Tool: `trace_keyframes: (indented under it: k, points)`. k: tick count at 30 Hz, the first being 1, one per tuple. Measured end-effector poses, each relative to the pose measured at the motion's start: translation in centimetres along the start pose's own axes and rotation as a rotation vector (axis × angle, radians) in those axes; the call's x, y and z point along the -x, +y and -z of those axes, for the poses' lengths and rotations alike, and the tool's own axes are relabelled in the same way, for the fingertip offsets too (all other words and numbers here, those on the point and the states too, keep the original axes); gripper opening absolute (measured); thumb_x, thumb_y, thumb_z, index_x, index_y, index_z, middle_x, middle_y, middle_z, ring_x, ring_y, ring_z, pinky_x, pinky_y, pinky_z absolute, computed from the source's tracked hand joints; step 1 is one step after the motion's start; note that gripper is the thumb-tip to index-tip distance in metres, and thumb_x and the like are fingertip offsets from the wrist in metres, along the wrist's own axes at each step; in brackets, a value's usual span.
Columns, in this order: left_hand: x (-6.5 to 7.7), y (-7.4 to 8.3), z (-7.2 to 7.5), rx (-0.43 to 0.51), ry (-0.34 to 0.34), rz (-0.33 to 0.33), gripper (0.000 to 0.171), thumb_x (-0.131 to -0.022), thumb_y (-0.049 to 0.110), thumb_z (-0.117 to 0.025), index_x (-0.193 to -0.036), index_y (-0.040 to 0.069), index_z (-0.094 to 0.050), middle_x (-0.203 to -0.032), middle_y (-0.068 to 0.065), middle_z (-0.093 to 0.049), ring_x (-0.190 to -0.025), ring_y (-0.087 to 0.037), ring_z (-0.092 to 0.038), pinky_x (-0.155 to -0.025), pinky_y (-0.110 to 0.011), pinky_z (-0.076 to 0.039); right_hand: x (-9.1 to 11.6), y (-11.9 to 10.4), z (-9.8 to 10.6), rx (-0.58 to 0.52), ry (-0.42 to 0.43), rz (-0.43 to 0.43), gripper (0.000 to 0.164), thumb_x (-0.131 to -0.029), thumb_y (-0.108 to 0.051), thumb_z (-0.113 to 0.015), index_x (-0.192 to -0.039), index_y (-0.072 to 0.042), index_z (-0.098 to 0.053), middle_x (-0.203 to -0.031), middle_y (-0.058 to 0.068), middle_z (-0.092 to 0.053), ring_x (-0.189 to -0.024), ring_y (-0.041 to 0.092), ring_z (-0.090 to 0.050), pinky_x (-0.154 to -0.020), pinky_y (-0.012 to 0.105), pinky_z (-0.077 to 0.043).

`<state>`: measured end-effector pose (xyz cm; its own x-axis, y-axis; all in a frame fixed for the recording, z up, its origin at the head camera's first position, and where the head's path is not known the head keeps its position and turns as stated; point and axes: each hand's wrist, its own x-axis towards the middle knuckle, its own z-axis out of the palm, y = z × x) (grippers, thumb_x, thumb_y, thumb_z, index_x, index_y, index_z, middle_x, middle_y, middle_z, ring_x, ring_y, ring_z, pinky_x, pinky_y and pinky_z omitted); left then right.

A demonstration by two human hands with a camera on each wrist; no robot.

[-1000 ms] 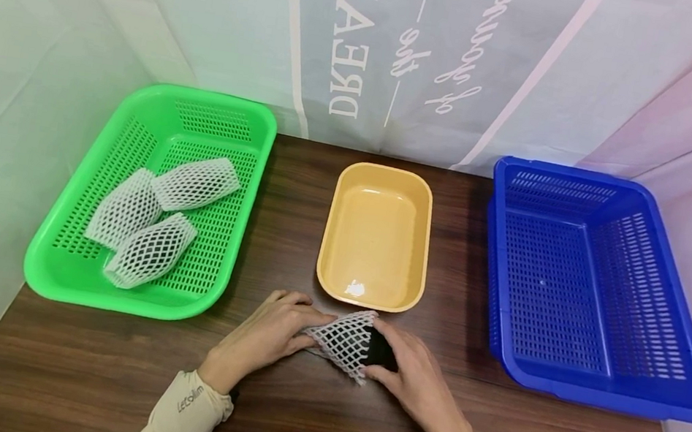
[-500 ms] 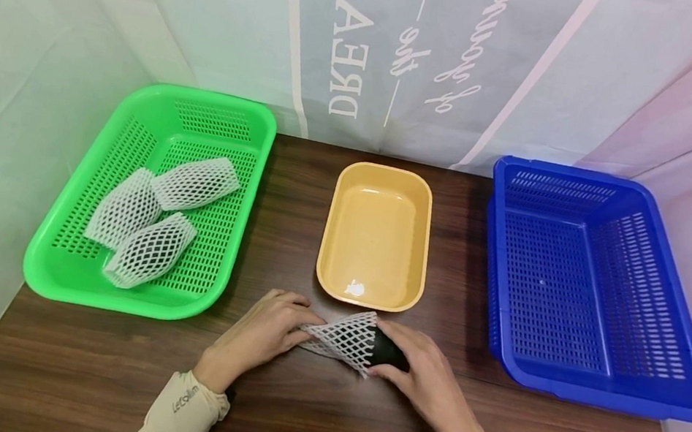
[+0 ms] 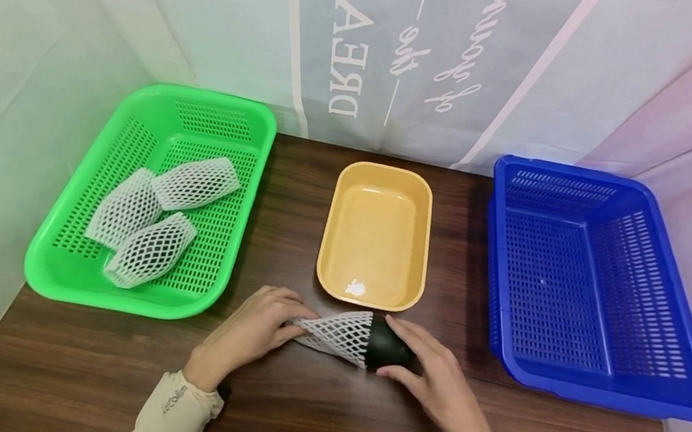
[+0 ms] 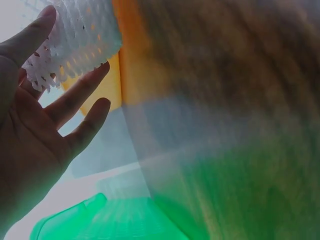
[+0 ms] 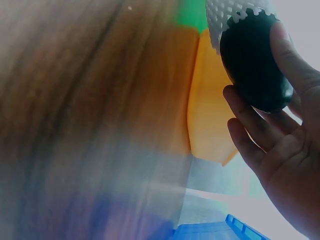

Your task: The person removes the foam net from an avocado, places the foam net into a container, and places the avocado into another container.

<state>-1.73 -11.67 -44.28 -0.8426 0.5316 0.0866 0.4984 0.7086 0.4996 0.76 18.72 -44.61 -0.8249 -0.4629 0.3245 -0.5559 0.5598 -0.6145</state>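
In the head view, a smooth, dark, oval object [image 3: 390, 345] lies near the table's front, partly inside a white foam net sleeve [image 3: 339, 334]. My left hand [image 3: 253, 328] pinches the narrow, gathered left end of the sleeve. My right hand [image 3: 439, 380] holds the bare right end of the oval object between thumb and fingers. In the right wrist view the oval object [image 5: 255, 62] looks glossy and nearly black, with the net's cut edge around its upper end. The left wrist view shows the sleeve [image 4: 80, 40] between thumb and fingers.
A green basket [image 3: 240, 231] on the left holds three net-sleeved items [image 3: 196, 184]. The yellow tray [image 3: 375, 242] stands just behind my hands. To the right is a blue basket [image 3: 506, 327]. Cloth walls [image 3: 396, 46] border the wooden table [image 3: 316, 426].
My right hand has shifted right with the oval object, and more of its dark surface shows outside the sleeve. The left hand has moved slightly left, still pinching the net.
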Motion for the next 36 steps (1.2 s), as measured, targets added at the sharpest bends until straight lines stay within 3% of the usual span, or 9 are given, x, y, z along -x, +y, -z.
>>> trace_keyframes:
  k: [7,11,14,19,25,36]
  points:
    - [0.0,-0.3,0.8,0.069,0.062,-0.056,0.023,-0.084,0.018,-0.077,-0.107,0.019,-0.077,-0.1,0.006,-0.076,-0.096,-0.014,-0.068,-0.089,-0.037,-0.05,0.0,-0.4,1.1,-0.046,-0.038,-0.094,0.078,-0.073,-0.014,-0.085,-0.143,-0.007,-0.052,-0.13,0.004,-0.062,-0.121,0.016,-0.059,-0.106,0.007,-0.033]
    - [0.0,-0.2,1.4,0.102,0.089,-0.067,0.026,-0.081,0.014,-0.08,-0.106,0.019,-0.077,-0.098,0.007,-0.076,-0.093,-0.012,-0.068,-0.085,-0.035,-0.051,0.0,-0.5,1.3,-0.077,-0.007,-0.068,0.078,-0.072,-0.011,-0.086,-0.142,-0.005,-0.052,-0.129,0.005,-0.06,-0.122,0.011,-0.056,-0.106,0.007,-0.034]
    - [0.0,-0.1,1.9,0.121,0.095,-0.06,0.026,-0.08,0.012,-0.08,-0.105,0.02,-0.077,-0.097,0.008,-0.075,-0.091,-0.011,-0.068,-0.084,-0.034,-0.051,-0.1,-0.6,1.4,-0.109,0.049,0.0,0.073,-0.076,-0.017,-0.084,-0.14,-0.002,-0.053,-0.128,0.009,-0.059,-0.122,0.009,-0.054,-0.105,0.009,-0.036]
    - [-0.2,0.1,2.7,0.162,0.117,-0.052,0.024,-0.083,0.013,-0.078,-0.106,0.021,-0.077,-0.097,0.01,-0.075,-0.091,-0.008,-0.068,-0.084,-0.033,-0.051,-0.4,-0.8,1.9,-0.147,0.158,0.079,0.065,-0.087,-0.039,-0.07,-0.135,0.003,-0.056,-0.125,0.014,-0.06,-0.121,0.008,-0.055,-0.103,0.011,-0.04]
    - [-0.5,0.5,3.4,0.204,0.193,-0.071,0.024,-0.085,0.014,-0.076,-0.109,0.017,-0.075,-0.102,0.007,-0.075,-0.093,-0.009,-0.067,-0.085,-0.034,-0.051,-0.6,-0.7,3.3,-0.13,0.294,0.107,0.068,-0.086,-0.043,-0.07,-0.127,0.011,-0.059,-0.118,0.023,-0.059,-0.122,0.008,-0.054,-0.101,0.012,-0.041]
    - [-2.1,0.7,4.0,0.184,0.295,-0.08,0.028,-0.086,0.011,-0.075,-0.114,0.012,-0.073,-0.103,0.0,-0.076,-0.098,-0.015,-0.068,-0.086,-0.037,-0.051,-0.4,0.3,7.1,0.044,0.5,0.022,0.077,-0.084,-0.051,-0.071,-0.122,0.015,-0.06,-0.114,0.037,-0.058,-0.125,0.003,-0.051,-0.102,0.011,-0.039]
